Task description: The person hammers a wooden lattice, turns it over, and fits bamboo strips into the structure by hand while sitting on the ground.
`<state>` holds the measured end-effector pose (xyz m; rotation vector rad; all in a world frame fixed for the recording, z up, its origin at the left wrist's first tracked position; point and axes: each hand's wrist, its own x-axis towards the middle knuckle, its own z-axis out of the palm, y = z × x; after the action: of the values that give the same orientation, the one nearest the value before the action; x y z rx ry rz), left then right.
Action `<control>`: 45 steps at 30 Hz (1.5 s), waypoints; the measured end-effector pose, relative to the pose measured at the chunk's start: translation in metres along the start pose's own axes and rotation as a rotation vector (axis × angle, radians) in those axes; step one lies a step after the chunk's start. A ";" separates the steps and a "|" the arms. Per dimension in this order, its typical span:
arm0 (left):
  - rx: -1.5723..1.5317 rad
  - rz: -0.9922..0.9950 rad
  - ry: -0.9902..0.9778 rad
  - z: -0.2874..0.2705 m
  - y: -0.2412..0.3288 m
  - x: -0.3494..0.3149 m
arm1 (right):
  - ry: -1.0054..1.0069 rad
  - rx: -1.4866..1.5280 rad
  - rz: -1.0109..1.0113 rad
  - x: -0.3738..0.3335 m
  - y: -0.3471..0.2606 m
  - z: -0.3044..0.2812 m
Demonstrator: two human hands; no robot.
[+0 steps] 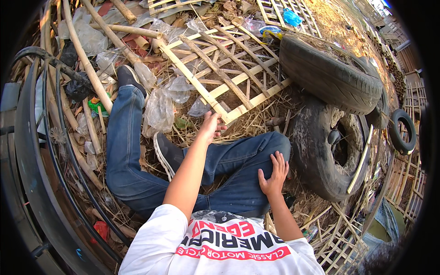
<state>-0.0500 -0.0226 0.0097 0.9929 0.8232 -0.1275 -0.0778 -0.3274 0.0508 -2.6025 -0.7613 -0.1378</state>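
Note:
A square lattice panel (224, 68) of split bamboo strips lies tilted on the litter in front of me. At its near corner my left hand (211, 127) is closed on the strips, though the fingertips are partly hidden. My right hand (274, 175) rests on my bent right knee with fingers spread, holding nothing. Crumpled clear plastic bags (159, 110) lie just left of the panel, beside my shoes.
Two worn tyres, one upper (330, 73) and one lower (321, 146), stand close on my right. Bamboo poles (85, 59) and a black metal frame (34, 137) line the left side. More lattice panels (339, 238) lie at lower right. A small tyre (403, 131) sits farther right.

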 end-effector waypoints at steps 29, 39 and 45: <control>-0.107 0.134 0.009 -0.004 -0.020 0.000 | 0.013 0.031 0.011 0.003 -0.002 -0.002; -0.141 0.195 -0.037 -0.015 -0.029 -0.011 | 0.038 0.099 0.054 0.002 0.005 -0.009; -0.113 0.234 0.127 -0.087 -0.041 -0.045 | 0.028 0.138 0.042 0.005 0.006 -0.011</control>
<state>-0.1479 0.0109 -0.0130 0.9903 0.8142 0.1822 -0.0706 -0.3341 0.0595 -2.4786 -0.6808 -0.1050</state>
